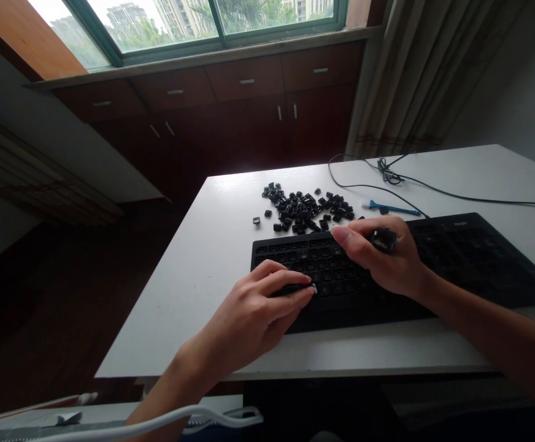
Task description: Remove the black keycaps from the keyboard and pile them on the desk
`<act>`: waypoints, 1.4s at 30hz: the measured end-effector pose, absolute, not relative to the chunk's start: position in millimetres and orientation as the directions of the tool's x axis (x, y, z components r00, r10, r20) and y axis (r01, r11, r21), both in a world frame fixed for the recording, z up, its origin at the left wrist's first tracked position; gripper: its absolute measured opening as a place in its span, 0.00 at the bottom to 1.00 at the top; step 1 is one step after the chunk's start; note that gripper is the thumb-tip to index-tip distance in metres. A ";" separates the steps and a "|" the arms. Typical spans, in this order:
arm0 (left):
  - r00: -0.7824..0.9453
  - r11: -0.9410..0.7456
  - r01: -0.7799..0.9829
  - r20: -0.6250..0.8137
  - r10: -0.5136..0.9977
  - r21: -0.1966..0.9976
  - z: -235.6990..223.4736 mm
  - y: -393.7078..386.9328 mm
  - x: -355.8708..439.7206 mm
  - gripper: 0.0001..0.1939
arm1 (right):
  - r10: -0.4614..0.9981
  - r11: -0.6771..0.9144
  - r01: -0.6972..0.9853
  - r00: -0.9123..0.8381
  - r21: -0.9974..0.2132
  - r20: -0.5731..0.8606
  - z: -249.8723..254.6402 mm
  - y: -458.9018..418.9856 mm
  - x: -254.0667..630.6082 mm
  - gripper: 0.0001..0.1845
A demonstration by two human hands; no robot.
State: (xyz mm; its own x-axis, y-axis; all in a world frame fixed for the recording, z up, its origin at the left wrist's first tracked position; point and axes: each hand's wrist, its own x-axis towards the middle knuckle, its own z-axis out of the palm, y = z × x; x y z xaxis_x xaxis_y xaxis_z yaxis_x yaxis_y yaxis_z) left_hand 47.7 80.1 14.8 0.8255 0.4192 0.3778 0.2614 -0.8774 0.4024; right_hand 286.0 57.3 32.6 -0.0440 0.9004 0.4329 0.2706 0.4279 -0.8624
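Observation:
A black keyboard point(341, 312) lies along the near side of the white table, with many of its key places bare. Over its left part, my left hand point(261, 301) has its fingers drawn together. A small pale piece shows at its fingertips, and I cannot make out what it is. My right hand point(387, 264) is closed above the middle of the keyboard, thumb pointing left. Within its curled fingers sits a dark glossy piece that looks like a keycap point(384, 239). Just behind the keyboard is a loose heap of black keycaps point(299, 209).
A blue brush point(394, 207) with pale bristles rests right of the heap. The black cable point(364, 186) loops across the back of the white table point(180, 294). Near the bottom edge, a white curved tube point(194, 412) crosses the view. Cabinets point(249, 123) stand under the window.

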 end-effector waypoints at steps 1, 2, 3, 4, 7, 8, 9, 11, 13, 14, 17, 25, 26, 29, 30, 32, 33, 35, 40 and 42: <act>0.831 -0.881 0.258 0.375 0.412 0.397 15.6 79.8 47.8 0.16 | 0.901 0.427 0.270 -0.045 -0.863 0.431 32.5 57.2 286.0 0.28; 0.833 -0.885 0.252 0.379 0.404 0.392 16.1 79.4 47.9 0.16 | 0.902 0.425 0.269 -0.047 -0.864 0.429 32.3 57.0 286.1 0.28; 0.830 -0.888 0.246 0.389 0.400 0.387 16.2 79.0 48.1 0.15 | 0.903 0.424 0.266 -0.049 -0.866 0.427 32.1 56.8 286.1 0.28; 0.824 -0.891 0.241 0.404 0.397 0.384 16.1 78.7 48.2 0.15 | 0.904 0.422 0.262 -0.052 -0.868 0.424 31.9 56.5 286.0 0.28; 0.816 -0.894 0.222 0.427 0.388 0.389 14.8 78.4 48.4 0.17 | 0.908 0.417 0.253 -0.062 -0.873 0.415 31.3 56.1 285.4 0.27; 0.818 -0.894 0.215 0.428 0.385 0.392 14.6 78.4 48.3 0.17 | 0.909 0.415 0.251 -0.065 -0.875 0.412 31.1 56.3 285.2 0.27; 0.820 -0.894 0.211 0.426 0.382 0.396 14.5 78.6 48.1 0.17 | 0.910 0.412 0.248 -0.067 -0.877 0.409 31.0 56.6 285.0 0.27; 0.824 -0.890 0.213 0.415 0.385 0.403 14.7 79.2 47.5 0.17 | 0.912 0.408 0.244 -0.067 -0.880 0.405 30.8 57.3 285.0 0.27; 0.828 -0.883 0.223 0.398 0.395 0.413 15.2 79.7 46.9 0.15 | 0.912 0.408 0.241 -0.065 -0.881 0.404 30.6 57.8 285.2 0.27; 0.831 -0.879 0.226 0.389 0.399 0.419 15.3 79.8 46.7 0.14 | 0.912 0.409 0.239 -0.065 -0.881 0.406 30.4 57.9 285.3 0.27; 0.831 -0.874 0.222 0.385 0.401 0.433 14.4 80.2 46.7 0.15 | 0.914 0.403 0.241 -0.061 -0.883 0.401 29.8 57.9 285.3 0.27; 0.807 -0.905 0.187 0.466 0.364 0.382 11.6 80.8 47.5 0.17 | 0.908 0.419 0.215 -0.079 -0.882 0.412 30.1 57.7 284.4 0.28; 0.810 -0.906 0.189 0.462 0.362 0.379 11.7 81.0 47.4 0.18 | 0.908 0.419 0.207 -0.080 -0.884 0.412 30.1 57.5 284.5 0.27; 0.815 -0.900 0.196 0.446 0.370 0.389 11.3 81.8 47.9 0.18 | 0.907 0.420 0.191 -0.087 -0.887 0.411 30.0 57.0 285.0 0.27; 0.811 -0.898 0.197 0.449 0.374 0.393 11.0 82.0 48.2 0.18 | 0.908 0.420 0.189 -0.088 -0.888 0.411 30.0 57.0 285.2 0.27; 0.802 -0.896 0.195 0.461 0.380 0.398 10.4 82.1 48.7 0.18 | 0.906 0.423 0.190 -0.088 -0.886 0.414 30.3 57.2 285.6 0.27; 0.799 -0.896 0.193 0.467 0.380 0.399 10.3 82.1 48.9 0.18 | 0.906 0.424 0.192 -0.087 -0.885 0.415 30.5 57.3 285.7 0.27; 0.796 -0.898 0.191 0.473 0.379 0.397 10.3 81.8 49.0 0.17 | 0.902 0.432 0.189 -0.088 -0.882 0.423 31.5 57.1 285.8 0.27; 0.797 -0.894 0.200 0.464 0.386 0.400 9.4 81.5 48.6 0.18 | 0.909 0.417 0.178 -0.085 -0.891 0.409 33.4 56.3 283.8 0.28; 0.792 -0.888 0.209 0.462 0.399 0.409 7.9 81.4 48.9 0.18 | 0.917 0.399 0.170 -0.077 -0.901 0.392 32.7 56.4 282.9 0.28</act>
